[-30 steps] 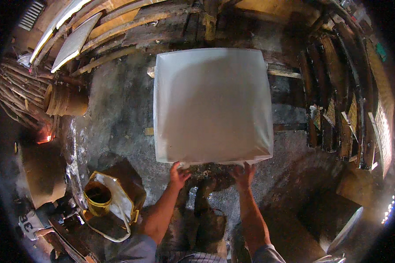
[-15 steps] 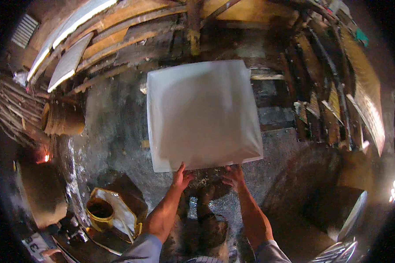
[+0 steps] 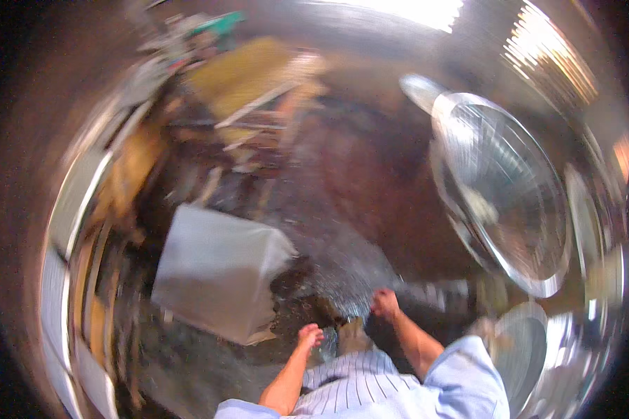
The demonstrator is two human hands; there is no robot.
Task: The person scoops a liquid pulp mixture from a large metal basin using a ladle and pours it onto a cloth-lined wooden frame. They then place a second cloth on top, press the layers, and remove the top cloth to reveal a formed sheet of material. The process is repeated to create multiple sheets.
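Observation:
My left hand (image 3: 309,336) is in front of my body, its fingers loosely bent and nothing visible in it. Farther right, my right hand (image 3: 384,304) is raised away from everything, blurred, its fingers too smeared to read. To the left of my left hand stands a large box-shaped block (image 3: 213,272) covered in whitish sheeting. Its top and one side show, and a gap separates it from both hands.
A big round shiny metal basin (image 3: 555,283) stands at the right, with another rounded metal vessel (image 3: 521,349) below it. Yellowish boards (image 3: 241,77) are stacked at the far left. Wet dark floor (image 3: 328,258) runs between block and basin.
My view has swung to the right, so the covered block now appears at the left and the metal basin at the right. Both hands have come away from the block's near edge.

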